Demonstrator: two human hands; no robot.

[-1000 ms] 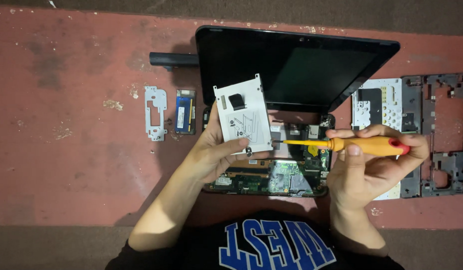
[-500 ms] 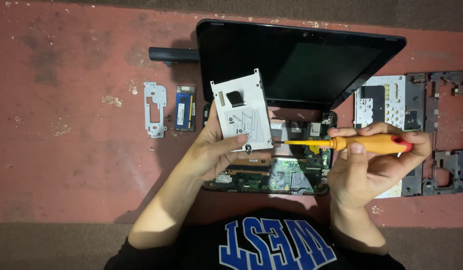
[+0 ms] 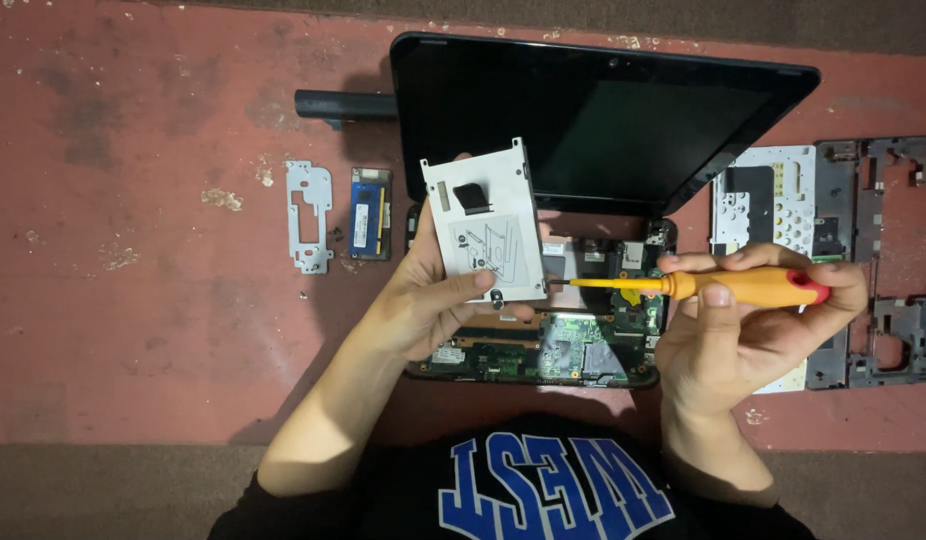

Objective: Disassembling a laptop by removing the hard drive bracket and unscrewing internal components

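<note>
Head view: left hand (image 3: 423, 305) grips the silver drive caddy (image 3: 486, 225) at centre, its lower edge hidden by fingers. Right hand (image 3: 748, 330) at 3 o'clock clenches the orange screwdriver (image 3: 723, 287), tip touching the caddy's side; screw indiscernible. Opened laptop (image 3: 583, 350) partly covered beneath.

A flat silver drive caddy (image 3: 486, 228) with a black tab is held tilted above the opened laptop base; an orange-handled, red-capped screwdriver (image 3: 713, 287) lies level, its yellow shaft's tip touching the caddy's lower right edge
</note>
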